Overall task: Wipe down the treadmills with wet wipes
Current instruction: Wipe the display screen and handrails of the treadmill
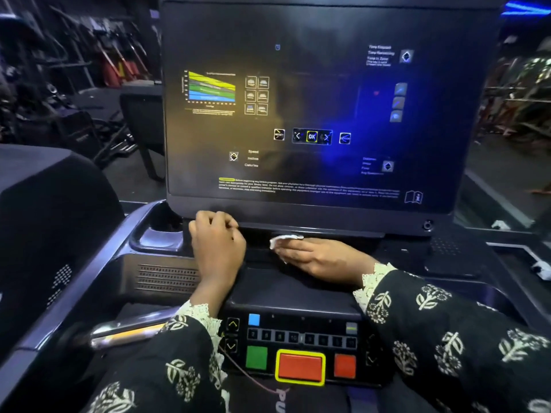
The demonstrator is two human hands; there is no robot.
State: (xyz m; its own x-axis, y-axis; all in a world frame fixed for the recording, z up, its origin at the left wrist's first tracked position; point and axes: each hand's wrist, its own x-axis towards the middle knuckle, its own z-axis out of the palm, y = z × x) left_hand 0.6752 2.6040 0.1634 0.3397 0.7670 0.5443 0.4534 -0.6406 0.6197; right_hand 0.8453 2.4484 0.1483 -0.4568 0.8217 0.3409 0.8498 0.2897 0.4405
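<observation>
**Wiping the console ledge: entry for 1 head view**

Head view, items listed from the centre of the frame outward.

1. Treadmill [167,278]: the console fills the frame. Its dark display panel [313,114] takes the upper centre, printed with icons and an OK key.
2. Ledge [396,248]: a narrow shelf just under the display, at mid-frame. Judged to be the strip being cleaned at present.
3. Wet wipe [283,238]: white and crumpled, lying on the ledge at centre. 1 end pokes out past the fingertips and the rest is hidden beneath them.
4. Right hand [319,257]: laid flat, fingers straight, pressing the wipe down rather than pinching it. The flat palm likely spreads pressure along the shelf.
5. Left hand [217,248]: left of centre, fingers curled under against the display's lower edge, with nothing visible inside them. Probably placed there to brace the body while the other hand works.
6. Keypad [301,338]: lower centre, lying between the 2 patterned sleeves and untouched. It carries 1 green key, 1 red key and a yellow-framed stop button [299,366].
7. Cup holder [161,236]: just left of the left hand.
8. Handlebar [125,332]: shiny metal, at lower left.
</observation>
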